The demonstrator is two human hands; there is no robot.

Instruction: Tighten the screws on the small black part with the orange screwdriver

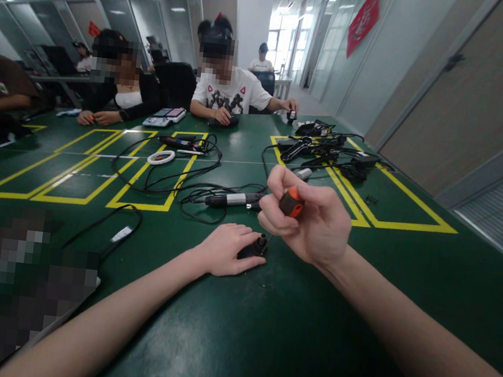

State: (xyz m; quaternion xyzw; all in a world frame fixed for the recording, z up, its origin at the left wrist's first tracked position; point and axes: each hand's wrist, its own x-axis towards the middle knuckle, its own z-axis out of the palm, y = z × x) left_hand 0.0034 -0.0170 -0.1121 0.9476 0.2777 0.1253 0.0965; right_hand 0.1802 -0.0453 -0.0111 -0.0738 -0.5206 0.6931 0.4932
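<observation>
My left hand (230, 250) lies low on the green table (199, 328), its fingers and thumb closed around a small black part (254, 248) with a short upright post. Above and to the right, my right hand (309, 219) grips the orange and black handle of a screwdriver (293, 203). The thin shaft points down towards the black part, beside its post. Whether the tip touches the part cannot be made out.
Beyond my hands lie a grey and black tool (229, 200) and looping black cables (161, 187). A white ring (161, 157) is at centre left, a pile of black devices (310, 150) at back right. People sit across the table. Yellow tape marks rectangles.
</observation>
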